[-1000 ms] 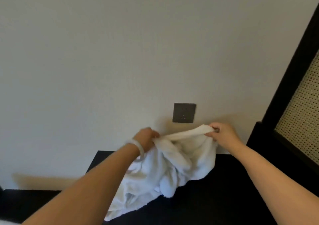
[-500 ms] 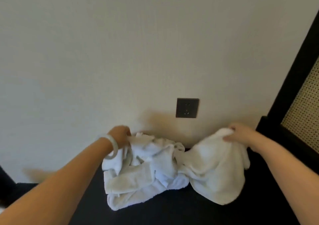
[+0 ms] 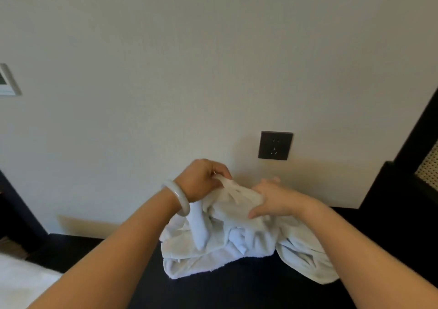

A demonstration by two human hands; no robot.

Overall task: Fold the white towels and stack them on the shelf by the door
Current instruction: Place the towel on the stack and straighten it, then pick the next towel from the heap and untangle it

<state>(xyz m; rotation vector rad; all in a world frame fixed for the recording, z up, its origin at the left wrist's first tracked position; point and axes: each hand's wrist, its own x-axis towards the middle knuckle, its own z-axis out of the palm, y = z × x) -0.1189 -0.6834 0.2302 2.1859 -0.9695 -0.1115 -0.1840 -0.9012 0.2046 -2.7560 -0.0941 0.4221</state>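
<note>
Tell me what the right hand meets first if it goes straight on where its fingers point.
Probably the wall, just below and left of the socket. The right hand lies on the white towel, fingers aimed past it; depth is unclear.

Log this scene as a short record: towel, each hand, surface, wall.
towel: white towel, crumpled, unfolded, lying on the surface
left hand: grips the towel's upper edge; pale bangle on the wrist
right hand: on the bunched top of the towel; grip unclear
surface: dark tabletop against the wall
wall: dark socket above the towel
</note>
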